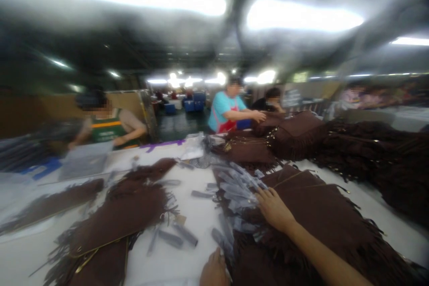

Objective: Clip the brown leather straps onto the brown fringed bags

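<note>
My right hand [275, 211] reaches over a heap of grey, plastic-wrapped strips [236, 185], its fingers bent down and closed on the end of one strip. The heap lies on brown fringed bags [308, 205] with gold-coloured zips. My left hand [214, 270] is low in the view, its fingertips close to another wrapped strip [219, 236]. Blur and the frame edge hide its grip. Left of the hands, a stack of brown fringed bags [117, 214] rests on the white table [181, 254], with loose wrapped strips [170, 239] beside it.
Brown bags [295, 136] are piled at the back, with a long dark heap [375, 156] along the right. Across the table a person in a blue shirt [221, 107] handles a bag. Another person in a green apron [107, 132] holds a translucent sheet [87, 158].
</note>
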`<state>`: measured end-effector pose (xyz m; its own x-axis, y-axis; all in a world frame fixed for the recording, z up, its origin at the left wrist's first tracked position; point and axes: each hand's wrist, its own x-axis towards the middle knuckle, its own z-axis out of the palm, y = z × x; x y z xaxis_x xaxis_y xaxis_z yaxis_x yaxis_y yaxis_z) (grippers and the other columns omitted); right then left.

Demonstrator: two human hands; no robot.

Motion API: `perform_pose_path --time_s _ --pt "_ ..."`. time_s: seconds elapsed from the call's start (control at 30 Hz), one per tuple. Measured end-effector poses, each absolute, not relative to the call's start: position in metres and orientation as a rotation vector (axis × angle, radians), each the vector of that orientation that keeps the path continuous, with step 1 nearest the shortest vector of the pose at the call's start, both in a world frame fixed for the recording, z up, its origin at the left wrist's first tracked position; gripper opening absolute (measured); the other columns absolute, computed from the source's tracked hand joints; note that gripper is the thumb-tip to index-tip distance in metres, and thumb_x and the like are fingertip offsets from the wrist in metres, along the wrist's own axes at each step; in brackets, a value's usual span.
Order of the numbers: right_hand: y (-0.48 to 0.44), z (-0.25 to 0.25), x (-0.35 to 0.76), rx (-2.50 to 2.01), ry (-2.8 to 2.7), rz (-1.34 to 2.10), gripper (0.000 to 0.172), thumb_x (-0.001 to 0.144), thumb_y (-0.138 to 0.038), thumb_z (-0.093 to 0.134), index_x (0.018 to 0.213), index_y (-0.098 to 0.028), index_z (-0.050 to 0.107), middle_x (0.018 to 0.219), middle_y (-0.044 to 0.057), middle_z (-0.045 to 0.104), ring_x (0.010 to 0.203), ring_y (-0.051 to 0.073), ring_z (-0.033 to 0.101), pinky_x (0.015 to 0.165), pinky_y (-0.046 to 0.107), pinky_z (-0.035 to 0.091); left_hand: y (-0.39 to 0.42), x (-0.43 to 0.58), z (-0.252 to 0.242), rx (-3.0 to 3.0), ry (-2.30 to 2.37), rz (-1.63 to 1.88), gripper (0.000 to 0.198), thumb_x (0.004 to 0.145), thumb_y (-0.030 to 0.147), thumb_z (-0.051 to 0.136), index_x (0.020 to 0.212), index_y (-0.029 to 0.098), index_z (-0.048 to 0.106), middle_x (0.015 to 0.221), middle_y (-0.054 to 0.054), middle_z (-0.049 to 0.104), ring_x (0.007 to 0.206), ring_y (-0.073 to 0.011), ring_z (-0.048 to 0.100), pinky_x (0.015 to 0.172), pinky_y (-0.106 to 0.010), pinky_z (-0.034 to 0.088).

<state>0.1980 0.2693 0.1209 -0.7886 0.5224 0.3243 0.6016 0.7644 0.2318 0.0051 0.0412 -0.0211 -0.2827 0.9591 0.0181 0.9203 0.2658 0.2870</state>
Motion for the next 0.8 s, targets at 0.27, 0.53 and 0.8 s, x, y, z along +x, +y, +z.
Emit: perform_pose_path --time_s 0.27,0.53,0.8 --pt "0.269 0.121 0.198 -0.893 -2.737 -0.464 0.040 0.091 -0.023 0.042 0.127 -0.014 0.056 0.134 0.017 0.054 0.124 0.028 0.047 0.109 0.048 0.022 0.038 0.008 -0.004 1.725 2.359 0.346 0.054 0.071 0.007 0.047 0.121 0.015 0.063 0.135 -0.009 0.056 0.118 -0.0225 0.055 0.099 -0.031 0.047" --pt "0.271 0.118 0.198 -0.906 -2.745 -0.483 0.041 0.090 -0.026 0.044 0.127 -0.015 0.056 0.135 0.016 0.054 0.123 0.027 0.047 0.109 0.047 0.021 0.036 0.006 0.046 1.533 2.109 0.211 0.062 0.074 0.012 0.046 0.136 0.009 0.049 0.148 -0.011 0.040 0.132 -0.0256 0.041 0.111 -0.035 0.035" --pt "0.275 0.113 0.199 -0.899 -2.728 -0.508 0.040 0.091 -0.027 0.042 0.126 -0.015 0.057 0.133 0.016 0.056 0.123 0.028 0.048 0.108 0.047 0.021 0.040 0.004 0.048 1.517 2.064 0.186 0.066 0.071 0.014 0.047 0.137 0.005 0.047 0.150 -0.014 0.036 0.135 -0.0274 0.036 0.113 -0.034 0.031"
